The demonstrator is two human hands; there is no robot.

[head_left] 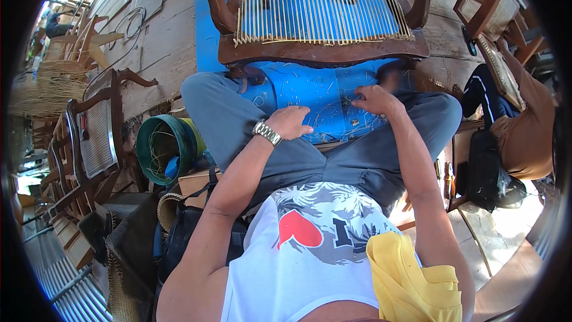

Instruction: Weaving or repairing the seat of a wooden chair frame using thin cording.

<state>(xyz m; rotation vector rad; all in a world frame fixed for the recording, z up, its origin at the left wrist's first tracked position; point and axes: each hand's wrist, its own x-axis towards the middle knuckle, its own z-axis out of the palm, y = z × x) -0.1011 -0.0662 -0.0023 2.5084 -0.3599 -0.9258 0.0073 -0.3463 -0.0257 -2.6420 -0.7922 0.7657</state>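
My left hand [290, 123], a metal watch [267, 133] on its wrist, hovers over my lap with thumb and fingers apart and nothing seen in it. Near my right knee, my right hand [376, 101] is also held loosely, its thumb and forefinger parted and no object visible between them. Just beyond both hands stands a dark carved wooden chair [325, 52]. Pale cane strands [322, 9] run front to back across its seat frame, side by side. Beneath and in front of it lies a blue sheet [304, 86] scattered with bits of cane.
A green bucket [145, 158] with loose cane strands stands beside my left knee. Further left is another cane-seated chair [95, 125]. Close on my right another person [524, 125] works at a chair [494, 62]. A yellow cloth [411, 280] hangs over my right shoulder.
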